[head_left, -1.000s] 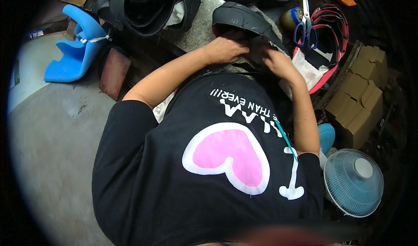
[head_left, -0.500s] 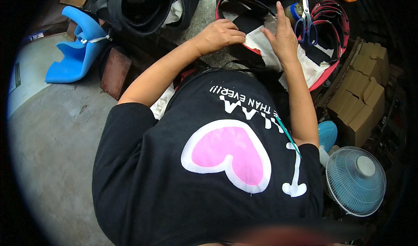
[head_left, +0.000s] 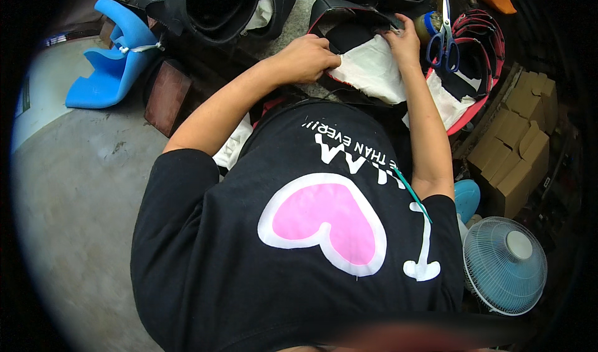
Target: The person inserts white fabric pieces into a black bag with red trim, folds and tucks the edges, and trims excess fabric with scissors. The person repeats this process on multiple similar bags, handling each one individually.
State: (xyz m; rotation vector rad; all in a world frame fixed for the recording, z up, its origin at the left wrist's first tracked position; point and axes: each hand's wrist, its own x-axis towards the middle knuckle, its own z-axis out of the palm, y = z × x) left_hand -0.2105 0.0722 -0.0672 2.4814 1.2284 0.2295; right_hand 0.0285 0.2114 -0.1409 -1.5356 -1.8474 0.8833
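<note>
Both hands pinch the soft white cloth (head_left: 374, 72) lying over a stiff black seat cover (head_left: 349, 28) on the floor, left hand (head_left: 305, 58) clamped on its left edge, right hand (head_left: 403, 41) gripping its upper right edge beside blue scissors (head_left: 443, 37); limp and light, it seems best held by its edges.

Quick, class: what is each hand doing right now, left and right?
Left hand: closed, gripping the edge of the white cloth on the black cover.
Right hand: fingers pinching the cloth's far edge.
</note>
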